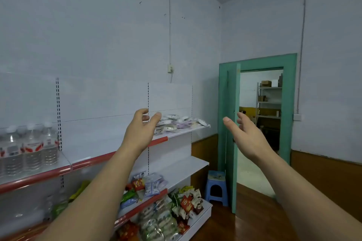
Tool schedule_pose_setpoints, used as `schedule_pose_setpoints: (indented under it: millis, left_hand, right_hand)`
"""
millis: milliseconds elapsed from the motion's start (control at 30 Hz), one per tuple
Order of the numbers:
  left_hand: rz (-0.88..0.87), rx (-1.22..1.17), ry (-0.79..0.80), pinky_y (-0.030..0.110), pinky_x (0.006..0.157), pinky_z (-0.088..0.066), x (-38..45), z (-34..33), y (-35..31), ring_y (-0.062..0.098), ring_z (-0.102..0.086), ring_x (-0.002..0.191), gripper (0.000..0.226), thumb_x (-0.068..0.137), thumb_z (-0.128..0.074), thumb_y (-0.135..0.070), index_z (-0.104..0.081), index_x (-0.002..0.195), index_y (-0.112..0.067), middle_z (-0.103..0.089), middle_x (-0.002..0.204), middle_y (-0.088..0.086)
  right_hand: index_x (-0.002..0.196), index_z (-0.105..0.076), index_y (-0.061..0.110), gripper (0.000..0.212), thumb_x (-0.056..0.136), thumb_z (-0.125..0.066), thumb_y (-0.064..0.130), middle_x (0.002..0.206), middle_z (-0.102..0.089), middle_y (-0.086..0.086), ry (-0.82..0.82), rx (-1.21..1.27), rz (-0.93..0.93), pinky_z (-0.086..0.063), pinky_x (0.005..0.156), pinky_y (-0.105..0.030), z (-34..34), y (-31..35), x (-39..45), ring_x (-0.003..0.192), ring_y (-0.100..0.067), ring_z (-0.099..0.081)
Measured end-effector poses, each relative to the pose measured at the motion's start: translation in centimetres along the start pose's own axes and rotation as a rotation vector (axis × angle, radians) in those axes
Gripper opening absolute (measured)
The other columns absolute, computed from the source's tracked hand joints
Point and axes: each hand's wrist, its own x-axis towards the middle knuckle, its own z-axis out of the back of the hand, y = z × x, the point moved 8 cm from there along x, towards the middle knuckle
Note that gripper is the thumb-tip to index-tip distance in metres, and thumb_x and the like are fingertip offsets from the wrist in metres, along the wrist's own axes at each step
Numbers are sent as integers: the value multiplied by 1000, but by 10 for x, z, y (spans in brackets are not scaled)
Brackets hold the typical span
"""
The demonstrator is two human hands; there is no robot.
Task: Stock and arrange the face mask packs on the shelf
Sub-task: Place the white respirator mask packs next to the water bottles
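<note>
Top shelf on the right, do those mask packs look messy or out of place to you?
Yes. The face mask packs on the top shelf lie in a loose, overlapping heap at mixed angles, not in rows. Both hands, left and right, are open and hold nothing.

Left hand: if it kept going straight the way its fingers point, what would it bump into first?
Most likely the face mask packs piled on the top shelf. The left hand is open, its fingers aimed at the pile's near end. Depth is unclear from this single view.
</note>
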Motion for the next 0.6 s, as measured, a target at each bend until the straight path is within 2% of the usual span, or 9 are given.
schedule_pose_setpoints:
  millis: [267, 467, 600]
  left_hand:
    - [4, -34, 55, 30, 88, -37, 114, -44, 53, 13, -48, 113, 55, 97, -53, -53, -42, 145, -27, -52, 138, -4]
    - [5, -34, 104, 36, 97, -42, 183, -93, 97, 13, -50, 113, 55, 96, -54, -53, -43, 144, -29, -52, 132, -7]
    - [20, -22, 111, 32, 92, -38, 219, -124, 129, 13, -50, 113, 53, 97, -55, -52, -44, 143, -28, -53, 129, -7]
  right_hand:
    - [156, -21, 29, 83, 89, -44, 73, 160, -33, -2, -29, 17, -24, -36, 114, -55, -64, -21, 100, 143, -26, -36]
    - [156, -20, 31, 84, 88, -45, 74, 161, -30, 0, -10, -36, -42, -35, 114, -54, -118, -59, 160, 145, -25, -34]
    - [156, -21, 30, 83, 89, -45, 72, 160, -32, -1, -22, -54, -62, -36, 114, -53, -140, -87, 199, 144, -25, -36]
